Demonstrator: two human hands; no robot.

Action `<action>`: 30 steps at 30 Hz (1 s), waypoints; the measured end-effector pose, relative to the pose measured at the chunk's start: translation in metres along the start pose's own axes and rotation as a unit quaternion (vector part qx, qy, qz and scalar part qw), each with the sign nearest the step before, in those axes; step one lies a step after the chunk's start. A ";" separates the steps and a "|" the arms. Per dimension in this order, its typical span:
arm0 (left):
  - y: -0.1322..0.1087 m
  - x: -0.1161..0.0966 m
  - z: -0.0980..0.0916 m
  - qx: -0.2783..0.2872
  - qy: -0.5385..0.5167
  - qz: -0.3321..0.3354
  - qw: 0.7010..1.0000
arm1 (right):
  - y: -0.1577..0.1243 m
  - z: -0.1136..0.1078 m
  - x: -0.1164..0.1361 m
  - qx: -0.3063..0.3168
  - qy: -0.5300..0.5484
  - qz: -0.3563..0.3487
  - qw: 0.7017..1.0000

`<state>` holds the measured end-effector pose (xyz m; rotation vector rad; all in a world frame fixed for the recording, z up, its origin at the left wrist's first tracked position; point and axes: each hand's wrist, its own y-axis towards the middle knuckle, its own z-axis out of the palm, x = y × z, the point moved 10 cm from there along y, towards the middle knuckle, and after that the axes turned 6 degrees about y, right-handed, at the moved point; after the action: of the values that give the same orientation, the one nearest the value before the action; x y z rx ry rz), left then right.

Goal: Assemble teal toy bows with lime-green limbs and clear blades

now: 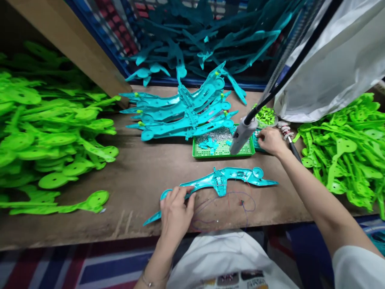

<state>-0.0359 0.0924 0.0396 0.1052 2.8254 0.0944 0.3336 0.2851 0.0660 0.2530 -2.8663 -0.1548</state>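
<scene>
A long, curved teal plastic shell (207, 181) lies hollow side up near the table's front edge. Thin red and blue wires (247, 209) run from it across the wood. My left hand (177, 206) is closed over the shell's left part, with the thumb on its near side. Out to the right, my right hand (271, 141) is at a small teal tray (259, 145), its fingers curled together; whatever is between the fingertips is hidden. The tray is mostly covered by that hand. Just left of it stands a green tray (224, 154) with small screws and little teal pieces.
Several teal shells (168, 116) are stacked behind. Green plastic parts are piled at left (45, 136) and right (345, 148). An electric screwdriver (243, 134) hangs over the green tray. Small green pieces (266, 115) fill a bowl near a white bag (333, 68). A bin behind holds more teal parts (192, 44).
</scene>
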 end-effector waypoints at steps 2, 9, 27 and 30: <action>0.002 -0.003 -0.008 -0.017 -0.009 -0.008 1.000 | 0.001 0.002 -0.001 0.003 -0.024 0.010 1.000; 0.024 -0.069 -0.011 0.024 -0.096 0.145 0.985 | -0.004 -0.012 0.002 -0.036 -0.026 0.060 0.997; 0.027 -0.088 0.028 0.074 -0.036 0.242 0.967 | -0.145 0.033 0.069 -0.060 0.391 0.198 0.897; 0.024 -0.092 0.021 0.065 -0.010 0.241 0.968 | -0.148 0.023 0.075 -0.084 0.368 0.191 0.906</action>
<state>0.0591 0.1100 0.0494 0.8157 2.7206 0.0153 0.2790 0.1285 0.0437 -0.2434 -2.0776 -0.1808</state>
